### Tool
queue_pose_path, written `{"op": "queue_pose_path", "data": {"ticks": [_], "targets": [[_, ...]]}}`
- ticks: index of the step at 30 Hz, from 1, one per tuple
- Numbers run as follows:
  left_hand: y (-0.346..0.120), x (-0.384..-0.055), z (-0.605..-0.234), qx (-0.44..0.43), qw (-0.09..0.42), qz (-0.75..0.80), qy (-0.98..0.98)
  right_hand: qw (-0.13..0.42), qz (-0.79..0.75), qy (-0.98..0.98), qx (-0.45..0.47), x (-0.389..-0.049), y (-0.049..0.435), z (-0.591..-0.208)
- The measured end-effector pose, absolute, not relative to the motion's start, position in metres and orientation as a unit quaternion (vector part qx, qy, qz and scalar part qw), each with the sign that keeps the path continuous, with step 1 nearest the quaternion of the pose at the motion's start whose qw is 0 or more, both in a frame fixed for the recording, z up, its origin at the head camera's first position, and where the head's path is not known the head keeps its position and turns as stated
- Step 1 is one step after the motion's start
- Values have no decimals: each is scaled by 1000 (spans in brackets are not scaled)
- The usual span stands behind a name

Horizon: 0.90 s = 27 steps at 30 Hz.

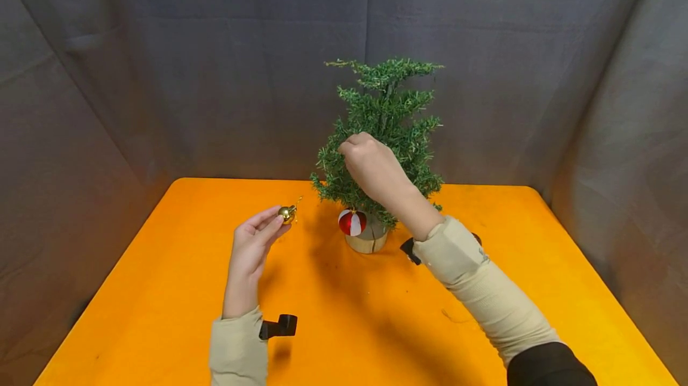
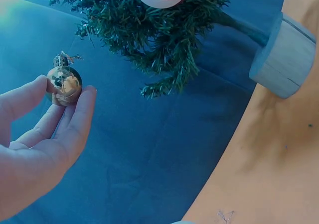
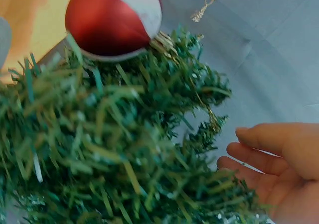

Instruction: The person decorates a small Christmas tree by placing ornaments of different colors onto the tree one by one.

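Note:
My left hand (image 1: 251, 248) pinches a small gold bauble (image 1: 286, 214) between thumb and fingertips, left of a small artificial Christmas tree (image 1: 395, 105). In the left wrist view the bauble (image 2: 64, 88) has its cap and gold string pointing up. A red and white ball ornament (image 1: 352, 222) hangs from a low branch at the tree's front left. Over the left side of the branches is my right hand (image 1: 373, 168). The right wrist view shows that hand (image 3: 279, 169) with relaxed fingers and nothing held, close beside a branch tip with the ball's gold string (image 3: 207, 112) draped near it.
The tree stands on a round wooden base (image 1: 368, 244) toward the back of an orange table (image 1: 161, 290). Grey cloth (image 1: 242, 75) surrounds the table at the back and sides. A thin dark strand (image 1: 454, 317) lies on the tabletop at right.

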<state>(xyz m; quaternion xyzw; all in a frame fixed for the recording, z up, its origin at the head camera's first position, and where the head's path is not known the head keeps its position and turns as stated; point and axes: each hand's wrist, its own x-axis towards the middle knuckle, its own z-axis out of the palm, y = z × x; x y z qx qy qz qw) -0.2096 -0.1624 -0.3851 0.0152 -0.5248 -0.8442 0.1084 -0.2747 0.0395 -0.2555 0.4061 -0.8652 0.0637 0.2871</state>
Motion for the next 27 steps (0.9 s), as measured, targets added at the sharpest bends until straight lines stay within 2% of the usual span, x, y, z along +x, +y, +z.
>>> {"op": "queue_pose_path", "data": {"ticks": [7, 10, 12, 18, 27], "targets": [[-158, -210, -381, 10, 104, -841, -530, 322, -33, -855, 405, -274, 43, -249], [-156, -210, -379, -1, 105, -842, -530, 311, -55, -861, 399, -274, 46, -244], [-155, -209, -377, -9, 105, -842, -529, 281, -39, -871, 400, -275, 49, -239], [-151, -209, -372, -26, 104, -843, -527, 146, 113, -895, 405, -286, 65, -227], [-142, -213, -364, -55, 88, -861, -497, 68, 247, -878, 404, -302, 71, -227]]}}
